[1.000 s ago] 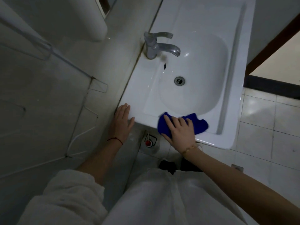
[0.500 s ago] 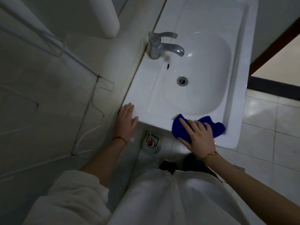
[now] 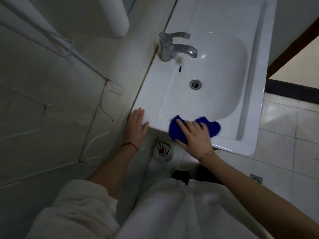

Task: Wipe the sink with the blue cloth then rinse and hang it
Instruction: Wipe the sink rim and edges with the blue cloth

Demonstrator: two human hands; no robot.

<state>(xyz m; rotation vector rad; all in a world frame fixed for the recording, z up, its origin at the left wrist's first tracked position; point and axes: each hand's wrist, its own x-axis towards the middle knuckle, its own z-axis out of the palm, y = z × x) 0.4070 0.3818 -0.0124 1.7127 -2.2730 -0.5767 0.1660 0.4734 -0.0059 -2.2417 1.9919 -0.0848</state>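
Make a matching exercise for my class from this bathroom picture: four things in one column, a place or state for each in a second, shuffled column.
Things
1. blue cloth
2. left hand
3. faucet
4. drain

Places or states
A. lies flat on the near left corner of the sink
B. stands on the sink's back edge by the wall
C. is pressed on the front rim under the right hand
D. sits in the bottom of the basin

Pairs: 1-C, 2-A, 3-B, 4-D

We see dim, cool light; small glare spots on the sink (image 3: pixel 245 23) basin, soft motion blur, wide-angle bending at edges.
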